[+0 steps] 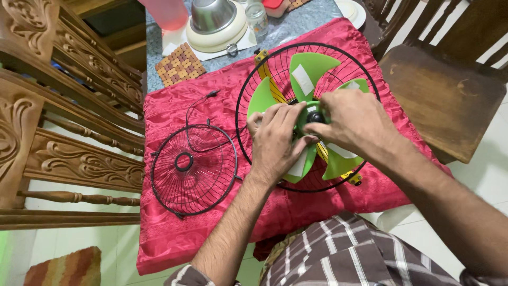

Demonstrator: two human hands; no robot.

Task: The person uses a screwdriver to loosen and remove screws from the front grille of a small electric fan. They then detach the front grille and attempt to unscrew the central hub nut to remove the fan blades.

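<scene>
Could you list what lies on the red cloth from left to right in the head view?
Loose black wire fan guard → left hand → black hub knob of the green fan blades → right hand.

On the bench (312, 21) lay a cloth (211, 106), and on it, to the right, the rear fan guard (370, 79) with the fan blade (312, 71) inside it. Both hands met at the blade's hub (316, 116), the left hand (275, 140) beside the right hand (349, 124). The front fan guard (193, 169) lay left of them. Behind the cloth stood a steel bowl (211, 15) and a woven mat (180, 64). Chairs flanked the bench.
</scene>
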